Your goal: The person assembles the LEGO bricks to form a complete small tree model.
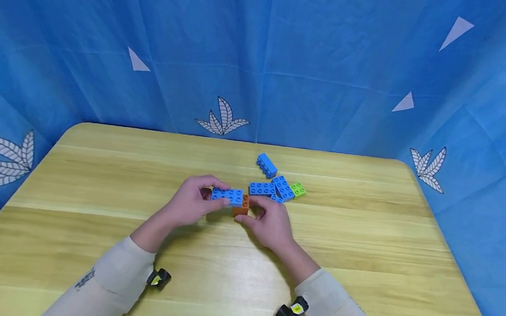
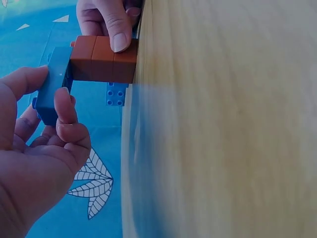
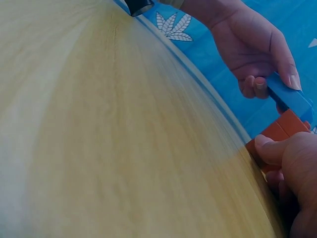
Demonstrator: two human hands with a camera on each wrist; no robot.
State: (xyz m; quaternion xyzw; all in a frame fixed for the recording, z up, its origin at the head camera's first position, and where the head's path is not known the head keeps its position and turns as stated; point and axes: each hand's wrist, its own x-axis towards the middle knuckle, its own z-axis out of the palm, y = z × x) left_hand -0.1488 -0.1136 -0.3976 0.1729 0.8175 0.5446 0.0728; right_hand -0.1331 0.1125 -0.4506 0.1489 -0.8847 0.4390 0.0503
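Observation:
A stack of orange toy bricks (image 1: 241,211), three layers tall in the left wrist view, stands upright on the table. My right hand (image 1: 272,224) grips it from the right between thumb and fingers, low on the stack. With thumb and fingertips, my left hand (image 1: 191,203) pinches a long blue brick (image 1: 229,195) by its sides. That blue brick (image 2: 54,87) lies across the top of the orange stack (image 2: 101,60), jutting out leftward. Part of the stack's studded top shows beside it. In the right wrist view, its blue end meets the upper edge of the orange stack (image 3: 280,130).
Just beyond my right hand lie blue bricks (image 1: 261,189) and a small green brick (image 1: 297,189), close together. Farther back, another blue brick (image 1: 267,165) rests on its side. A blue curtain (image 1: 257,81) hangs behind the wooden table (image 1: 359,261).

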